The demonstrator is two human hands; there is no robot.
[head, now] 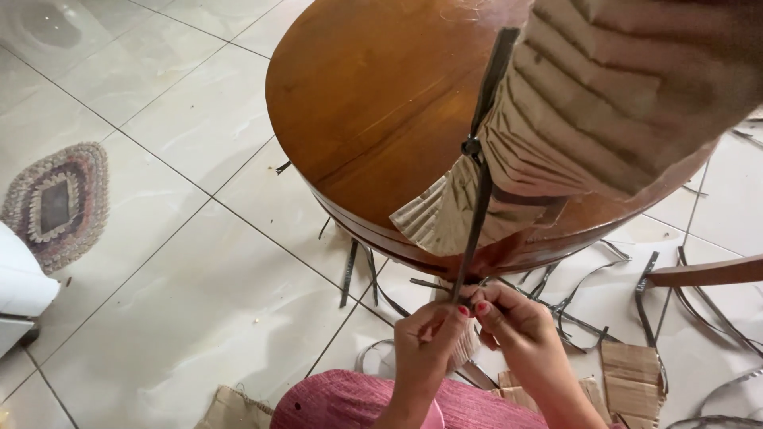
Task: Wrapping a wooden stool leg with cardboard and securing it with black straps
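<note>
Big round wooden table (373, 103) fills the top of the view, glossy brown, standing on a pale tiled floor (175, 262). Across its right side lies a large fan of folded brown cardboard (604, 87), pleats spreading wide toward the upper right and pinching in toward the table's near edge, where a smaller pleated flare (433, 214) spills over the rim. Off to the far left, a small oval woven rug (57, 202) on the tiles. Under and beside the table, loose dark strips (572, 306) are scattered all over the floor, with flat corrugated cardboard pieces (632, 377) near the lower right.

Now the thin dark strap (482, 179): it runs down along the fan's pinched middle, knotted at the pleats, and drops past the table edge straight into the hands. Left hand (433, 338) is pinched tight on the strap's lower end, red nails showing. Right hand (509, 318) sits just beside it, fingers closed on the same strap end, the two hands touching. Pink fabric (358, 401) lies below the wrists
</note>
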